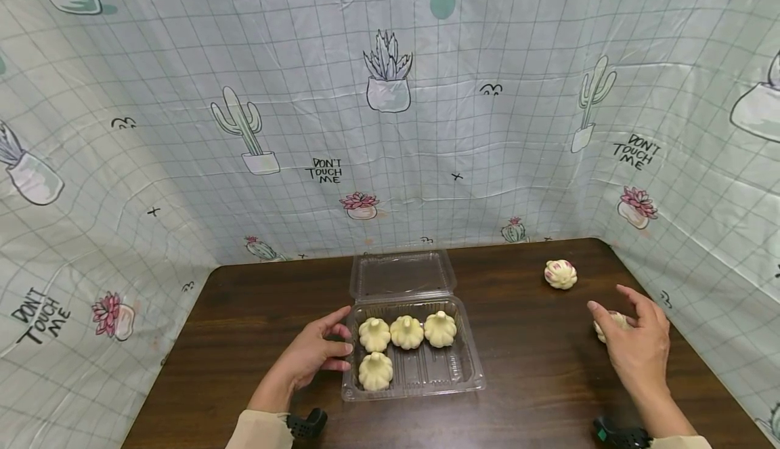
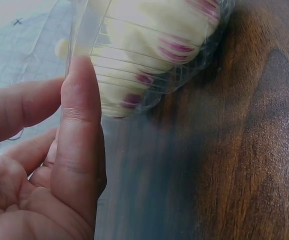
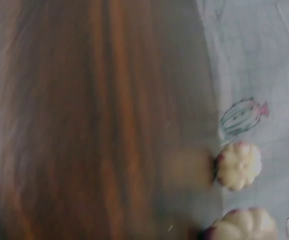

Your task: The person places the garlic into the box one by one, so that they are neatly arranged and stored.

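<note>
A clear plastic clamshell container (image 1: 420, 381) stands on the table with its lid (image 1: 402, 274) folded back. Inside are several garlic bulbs, three along the back and one garlic bulb (image 1: 376, 372) at front left. My left hand (image 1: 317, 344) rests its fingertips against the container's left wall; in the left wrist view, purple-streaked garlic (image 2: 154, 45) shows through the plastic. Over at the right, my right hand (image 1: 642, 340) reaches around another garlic bulb (image 3: 242, 226), thumb and fingers spread apart. The hand partly hides this bulb in the head view.
Farther back on the right lies one more garlic bulb (image 1: 560, 274). The dark wooden table (image 1: 274, 307) has a printed curtain (image 1: 390, 144) behind it and along both sides. A black wrist strap (image 1: 307, 423) circles each wrist.
</note>
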Available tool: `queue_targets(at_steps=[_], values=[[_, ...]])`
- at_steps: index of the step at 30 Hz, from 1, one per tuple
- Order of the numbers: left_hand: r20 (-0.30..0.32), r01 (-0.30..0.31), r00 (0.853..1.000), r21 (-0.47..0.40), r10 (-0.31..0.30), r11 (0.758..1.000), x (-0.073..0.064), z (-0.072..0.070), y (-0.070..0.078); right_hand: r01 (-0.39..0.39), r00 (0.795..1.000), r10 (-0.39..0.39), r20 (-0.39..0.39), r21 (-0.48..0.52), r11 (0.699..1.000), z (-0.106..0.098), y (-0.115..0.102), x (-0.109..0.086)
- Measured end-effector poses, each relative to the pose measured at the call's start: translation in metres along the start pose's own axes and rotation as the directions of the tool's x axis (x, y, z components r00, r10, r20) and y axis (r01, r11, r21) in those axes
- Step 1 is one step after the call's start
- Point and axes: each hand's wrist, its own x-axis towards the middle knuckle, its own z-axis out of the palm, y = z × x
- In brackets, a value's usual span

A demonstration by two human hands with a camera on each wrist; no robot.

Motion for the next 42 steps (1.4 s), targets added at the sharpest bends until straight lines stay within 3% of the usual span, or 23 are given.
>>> queue_targets(at_steps=[4,10,16,20,36,42], values=[[0.003,0.001,1.0,-0.002,-0.001,1.0,-0.001,0.0,0.0,-0.01,1.0,0.011,0.021,-0.051,0.999,-0.003,0.012,0.004],[0.006,0.001,1.0,-0.004,-0.001,1.0,-0.001,0.0,0.0,-0.034,0.993,0.047,0.111,-0.119,0.992,-0.006,0.026,0.011],[0.011,-0.001,1.0,-0.006,0.001,1.0,0.0,-0.001,0.0,-0.084,0.969,0.124,0.212,-0.188,0.979,-0.008,0.035,0.019],[0.013,0.0,1.0,-0.006,0.0,1.0,0.0,-0.001,0.0,-0.075,0.956,0.129,0.263,-0.206,0.976,-0.008,0.04,0.021],[0.016,0.004,1.0,-0.008,-0.004,1.0,0.0,-0.002,0.0,-0.058,0.935,0.143,0.325,-0.258,0.964,-0.003,0.046,0.026],[0.011,0.008,1.0,-0.012,-0.008,1.0,0.0,-0.002,0.0,-0.067,0.939,0.144,0.311,-0.246,0.967,-0.002,0.044,0.025]])
